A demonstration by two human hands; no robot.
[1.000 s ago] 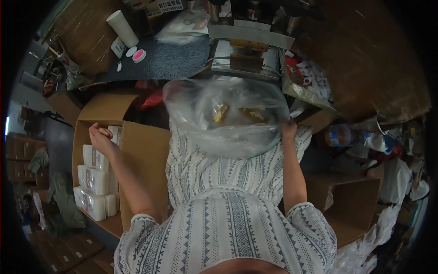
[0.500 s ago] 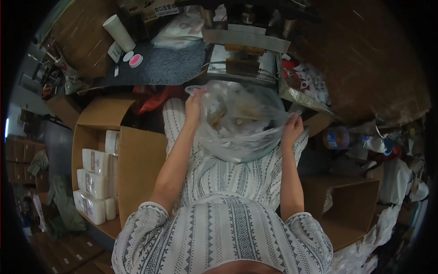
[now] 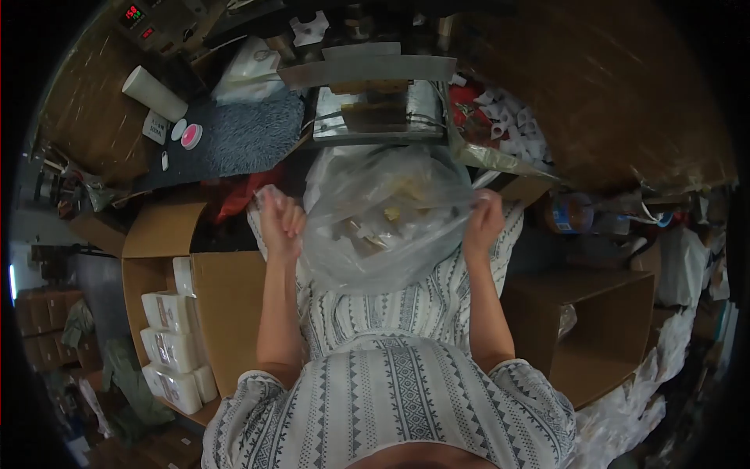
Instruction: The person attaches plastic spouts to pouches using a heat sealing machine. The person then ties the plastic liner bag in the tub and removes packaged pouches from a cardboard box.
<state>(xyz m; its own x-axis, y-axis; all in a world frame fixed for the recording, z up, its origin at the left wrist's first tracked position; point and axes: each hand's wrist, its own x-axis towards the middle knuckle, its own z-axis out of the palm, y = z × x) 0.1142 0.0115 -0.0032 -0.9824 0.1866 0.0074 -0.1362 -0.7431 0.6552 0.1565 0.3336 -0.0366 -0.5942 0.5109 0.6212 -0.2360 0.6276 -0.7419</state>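
Note:
A clear plastic bag (image 3: 344,262) lies spread over my lap, below the front of the press machine. Small yellowish and pale pieces (image 3: 391,215) show through it, too blurred to name. My left hand (image 3: 283,227) is closed at the bag's left side, with a bit of clear film at its fingertips. On the opposite side my right hand (image 3: 483,227) pinches the bag's edge and holds it pulled out.
Ahead stands the press machine (image 3: 379,72) with a metal plate. An open carton (image 3: 230,313) at left holds white packs (image 3: 168,349). Another carton (image 3: 601,336) sits at right. White ring-like pieces (image 3: 512,129) fill a tray beside the machine.
My left hand has moved outward and down, and the bag has shifted left and toward me. My right hand still grips its edge. The whole view has turned slightly.

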